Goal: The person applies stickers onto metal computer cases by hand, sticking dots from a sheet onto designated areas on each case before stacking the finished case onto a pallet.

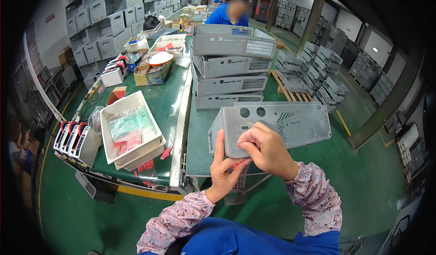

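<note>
A grey perforated metal casing (pixel 295 125) lies in front of me, one rounded corner toward my hands. My right hand (pixel 271 154) is closed in a pinch at that corner, with a small red sticker (pixel 239 146) at the fingertips. Just left of it, my left hand (pixel 221 173) grips a clear sheet of red stickers (pixel 239 182) between thumb and fingers. Its index finger points up along the casing's edge. Part of the sheet hangs down past the bench edge, and the fingers hide its upper part.
Several similar grey casings (pixel 229 87) are stacked behind the one at hand. On the left, a green-topped bench (pixel 159 100) bears a white bin (pixel 108 139) with plastic bags, plus white-and-black devices (pixel 81 146). A co-worker in blue (pixel 222 16) is at the far end. More casings (pixel 322 73) stand on pallets at right.
</note>
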A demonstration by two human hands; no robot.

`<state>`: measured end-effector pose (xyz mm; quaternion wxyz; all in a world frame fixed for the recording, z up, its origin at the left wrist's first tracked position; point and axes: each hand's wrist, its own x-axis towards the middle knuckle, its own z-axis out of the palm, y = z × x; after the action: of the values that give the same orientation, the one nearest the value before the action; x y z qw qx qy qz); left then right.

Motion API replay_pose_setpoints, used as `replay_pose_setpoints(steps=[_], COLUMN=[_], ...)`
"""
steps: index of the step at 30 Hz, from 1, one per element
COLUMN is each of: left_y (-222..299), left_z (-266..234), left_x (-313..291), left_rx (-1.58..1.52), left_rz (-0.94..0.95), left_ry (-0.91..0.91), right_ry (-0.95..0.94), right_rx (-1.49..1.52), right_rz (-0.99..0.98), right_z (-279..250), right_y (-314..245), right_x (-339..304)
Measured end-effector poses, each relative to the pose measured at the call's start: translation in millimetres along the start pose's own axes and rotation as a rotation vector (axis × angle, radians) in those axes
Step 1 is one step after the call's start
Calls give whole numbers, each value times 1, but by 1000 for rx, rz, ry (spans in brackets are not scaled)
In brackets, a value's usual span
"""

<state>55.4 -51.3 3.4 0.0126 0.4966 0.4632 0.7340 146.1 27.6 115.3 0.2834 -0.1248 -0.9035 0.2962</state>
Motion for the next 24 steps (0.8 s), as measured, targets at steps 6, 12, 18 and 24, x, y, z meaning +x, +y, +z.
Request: replay_pose_setpoints(steps=[6, 12, 18, 24], left_y=[1, 1, 2, 3], left_z=[-1, -1, -1, -2], left_x=[-1, -3, -3, -5], left_rx=[26, 40, 26, 61], left_rz=[24, 20, 28, 37], left_ry=[-2, -1, -6, -19], right_ry=[-3, 19, 53, 21], right_rx=[-1, 49, 35, 54], right_rz=[0, -1, 3, 31], right_z=[0, 1, 1, -1], right_y=[0, -1, -3, -4], right_x=[-2, -5, -5, -5])
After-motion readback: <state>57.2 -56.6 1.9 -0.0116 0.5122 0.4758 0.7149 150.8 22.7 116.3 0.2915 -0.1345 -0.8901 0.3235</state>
